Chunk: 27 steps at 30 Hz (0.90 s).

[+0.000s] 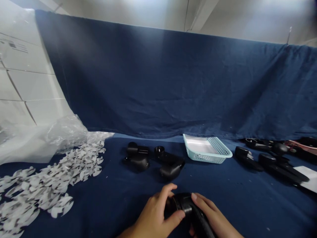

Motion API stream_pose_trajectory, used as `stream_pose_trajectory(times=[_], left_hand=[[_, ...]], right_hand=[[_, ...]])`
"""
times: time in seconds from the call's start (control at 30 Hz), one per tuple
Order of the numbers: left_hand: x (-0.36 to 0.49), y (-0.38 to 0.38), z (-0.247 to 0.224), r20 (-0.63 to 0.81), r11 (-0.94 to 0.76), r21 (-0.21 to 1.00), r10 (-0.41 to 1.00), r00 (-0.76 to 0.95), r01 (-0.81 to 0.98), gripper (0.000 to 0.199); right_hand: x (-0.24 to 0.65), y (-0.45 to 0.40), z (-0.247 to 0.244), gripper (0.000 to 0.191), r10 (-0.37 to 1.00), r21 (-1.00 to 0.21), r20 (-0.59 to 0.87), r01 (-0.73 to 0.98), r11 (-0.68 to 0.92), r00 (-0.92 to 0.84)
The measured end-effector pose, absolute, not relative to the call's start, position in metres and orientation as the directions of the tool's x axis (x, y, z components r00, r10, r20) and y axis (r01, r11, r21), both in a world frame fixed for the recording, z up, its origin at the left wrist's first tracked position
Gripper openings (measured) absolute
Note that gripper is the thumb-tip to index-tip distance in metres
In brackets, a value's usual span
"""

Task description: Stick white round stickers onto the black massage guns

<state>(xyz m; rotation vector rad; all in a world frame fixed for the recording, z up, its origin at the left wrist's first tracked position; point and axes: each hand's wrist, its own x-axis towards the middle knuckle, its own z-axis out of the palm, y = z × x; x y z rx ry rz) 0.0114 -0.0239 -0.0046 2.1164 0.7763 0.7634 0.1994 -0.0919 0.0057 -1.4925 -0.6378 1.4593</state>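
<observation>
**A firm two-handed grip at the near edge**

The left hand (153,211) and the right hand (213,215) are both clenched around a matte black plastic handled device (188,206). The left hand curls over its round head, and the right hand wraps the top of its thick handle, which runs toward the near edge and out of view. The device sits low in the frame, above the near part of the desk (119,205), which is covered in dark navy cloth.

Farther along the desk, left of centre, lie two similar black plastic devices (137,157) (170,167), just beside each other. To their right stands a shallow pale blue plastic mesh basket (208,150), tilted slightly and holding a white lining or sheet. More black handled devices (279,168) lie in a loose group at the far right, near a pink printed package (300,146) and a white paper sheet (307,178).

On the left, a wide scatter of white curved paper scraps (49,188) spreads over the cloth, beside a crumpled clear plastic bag (64,135). White cartons (24,76) are stacked behind it, and a navy curtain (148,79) hangs across the far side.
</observation>
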Motion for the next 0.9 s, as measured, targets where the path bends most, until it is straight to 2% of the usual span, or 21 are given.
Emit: stream_pose_trajectory(times=[0.17,0.4,0.73,0.9], left_hand=[[0.011,-0.0249,-0.0021,0.238,-0.494,0.828,0.739,0.631,0.266,0.056],[0.009,-0.0261,0.0025,0.107,-0.383,0.859,0.782,0.614,0.339,0.059],[0.007,-0.0228,-0.0004,0.048,-0.287,0.91,0.79,0.611,0.3,0.076],[0.0081,-0.024,-0.0014,-0.009,-0.241,0.907,0.808,0.589,0.345,0.083]], right_hand=[[0.1985,-0.0915,0.0116,0.086,0.877,-0.879,-0.46,-0.21,-0.428,0.137],[0.1977,-0.0949,0.0131,0.095,0.874,-0.879,-0.462,-0.209,-0.428,0.154],[0.198,-0.0936,0.0054,0.085,0.899,-0.903,-0.418,-0.166,-0.396,0.13],[0.1965,-0.0949,0.0094,0.082,0.872,-0.886,-0.455,-0.196,-0.421,0.181]])
